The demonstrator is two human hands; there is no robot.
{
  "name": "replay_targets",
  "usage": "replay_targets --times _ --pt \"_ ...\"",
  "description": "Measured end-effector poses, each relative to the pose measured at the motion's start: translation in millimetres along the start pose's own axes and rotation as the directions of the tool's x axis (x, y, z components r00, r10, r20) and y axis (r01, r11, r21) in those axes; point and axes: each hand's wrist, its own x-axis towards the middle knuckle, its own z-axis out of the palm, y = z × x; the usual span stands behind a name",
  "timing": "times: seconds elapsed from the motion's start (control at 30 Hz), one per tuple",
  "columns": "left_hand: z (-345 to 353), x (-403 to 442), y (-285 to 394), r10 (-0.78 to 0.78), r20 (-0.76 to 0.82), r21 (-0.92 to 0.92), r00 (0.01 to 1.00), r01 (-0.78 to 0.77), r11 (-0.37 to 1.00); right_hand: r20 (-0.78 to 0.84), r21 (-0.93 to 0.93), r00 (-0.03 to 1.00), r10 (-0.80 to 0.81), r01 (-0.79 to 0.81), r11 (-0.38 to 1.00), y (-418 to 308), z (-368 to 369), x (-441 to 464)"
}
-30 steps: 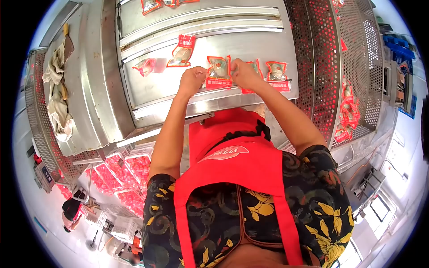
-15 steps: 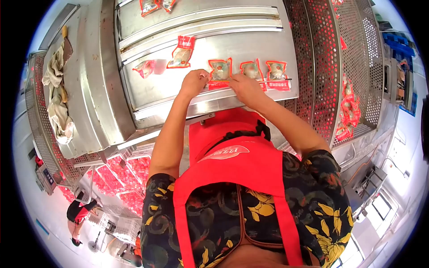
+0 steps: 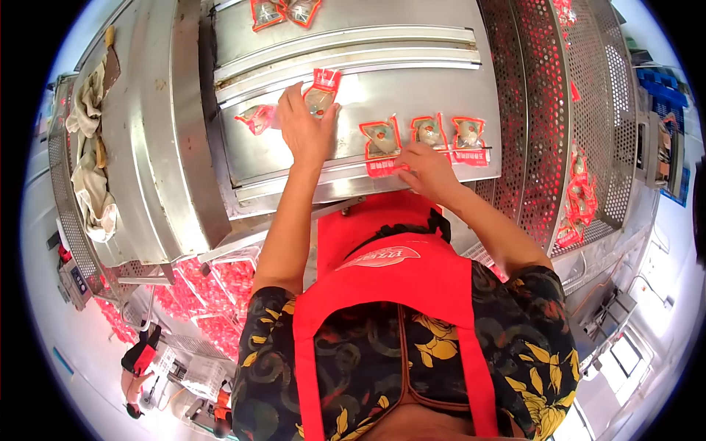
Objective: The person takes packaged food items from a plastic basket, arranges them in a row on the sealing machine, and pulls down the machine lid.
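My left hand [image 3: 305, 132] reaches over the metal worktop with thumb and fingers apart, at the near end of a red-and-clear sealed food packet [image 3: 321, 95]. Another crumpled red packet [image 3: 255, 117] lies just left of its fingers. Toward the front edge, my right hand [image 3: 429, 173] has bent fingers, thumb and forefinger at the red lower end of a clear-fronted packet [image 3: 382, 140] with a pale round item inside. Right of that packet lie two similar ones, a middle packet [image 3: 428, 132] and an end packet [image 3: 469, 136], all in a row with red ends toward me.
Raised metal rails [image 3: 346, 55] cross the worktop, with more packets [image 3: 285, 12] beyond. A perforated metal trough [image 3: 540, 125] on the right has red packets [image 3: 579, 195] farther along. Cloths [image 3: 94, 176] hang at left. Crates of red packets [image 3: 213, 290] and another person [image 3: 140, 360] are below left.
My left hand has left the row's leftmost packet and moved up and left to the packet farther back. My right hand stays near the row, at that leftmost packet's lower end.
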Motion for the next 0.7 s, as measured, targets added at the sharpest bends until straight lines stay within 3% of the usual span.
replay_targets --times 0.07,0.1,0.13,0.17,0.2,0.23,0.27,0.3,0.43,0.5,0.57,0.63,0.7 --pt "8.5 9.7 -14.9 0.025 -0.051 0.004 0.998 -0.025 1.000 -0.002 0.096 0.996 0.085 -0.084 0.992 0.5 6.2 14.7" --pt "9.9 11.4 -23.4 -0.103 0.175 -0.074 0.979 0.117 0.990 -0.007 0.194 0.985 0.173 -0.168 0.966 1.8 6.8 22.5" --pt "13.4 12.2 -29.9 -0.204 0.401 -0.117 0.893 0.271 0.955 -0.007 0.189 0.986 0.167 -0.163 0.968 9.4 12.6 32.0" --pt "16.8 6.3 -33.9 -0.206 0.399 -0.117 0.894 0.272 0.955 0.016 0.429 0.963 0.268 -0.249 0.868 20.4 23.4 40.9" --pt "16.1 -5.7 -38.0 -0.150 0.389 -0.266 0.909 0.267 0.926 0.068 0.642 0.931 0.359 -0.317 0.699 26.0 33.0 50.3" --pt "12.4 -15.5 -39.1 -0.095 0.370 -0.407 0.924 0.253 0.878 0.069 0.646 0.931 0.359 -0.316 0.695 19.2 30.9 64.3" --pt "7.5 -25.4 -40.8 -0.069 0.383 -0.513 0.921 0.275 0.814 0.231 0.740 0.851 0.472 -0.468 0.483 11.9 28.0 77.6" --pt "1.2 -33.5 -43.3 -0.072 0.386 -0.506 0.920 0.276 0.817 0.404 0.772 0.743 0.533 -0.589 0.236 6.0 27.9 89.2" --pt "-27.6 -54.4 -59.6 -0.031 0.438 -0.326 0.898 0.191 0.926 0.517 0.673 0.696 0.499 -0.690 0.266 3.3 53.0 115.6" --pt "-42.0 -58.1 -62.6 -0.122 0.521 -0.446 0.845 0.391 0.805 0.578 0.631 0.669 0.467 -0.729 0.265 -1.7 62.1 121.6" --pt "-57.7 -54.4 -61.9 -0.153 0.592 -0.405 0.791 0.457 0.792 0.558 0.600 0.665 0.497 -0.737 0.312 -9.5 69.4 121.9" --pt "-57.1 -52.1 -66.8 -0.389 0.670 -0.506 0.632 0.773 0.384 0.526 0.569 0.662 0.533 -0.740 0.358 -14.1 74.8 122.3" --pt "-53.4 -51.1 -69.6 -0.462 0.656 -0.484 0.598 0.802 0.351 0.525 0.604 0.661 0.536 -0.733 0.312 -19.1 74.9 122.2"
